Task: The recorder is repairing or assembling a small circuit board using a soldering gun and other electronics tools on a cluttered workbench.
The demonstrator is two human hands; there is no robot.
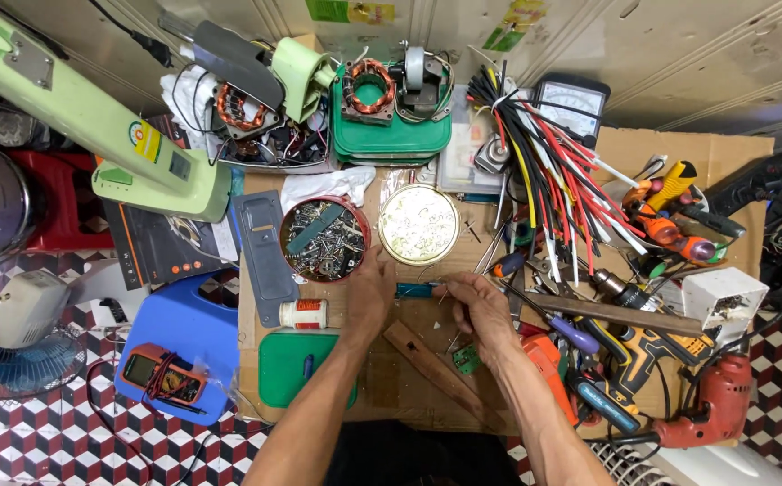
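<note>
- The left hand [368, 301] and right hand [481, 310] meet just below the red tin of screws [324, 239].
- Both grips pinch a small teal tool [416, 290], one on each end.
- The tool lies level above the cardboard-covered worktop [391, 378].
- The round lid [419, 225] sits right of the tin.

A round red tin [325, 239] full of screws is sitting beside its pale patterned lid [419, 225]. A small white jar with a red label [305, 313] is lying below. An orange meter's grey screen [142, 368] is facing up on the blue stool, and yellow-green stickers [350, 11] are showing on the wall.
</note>
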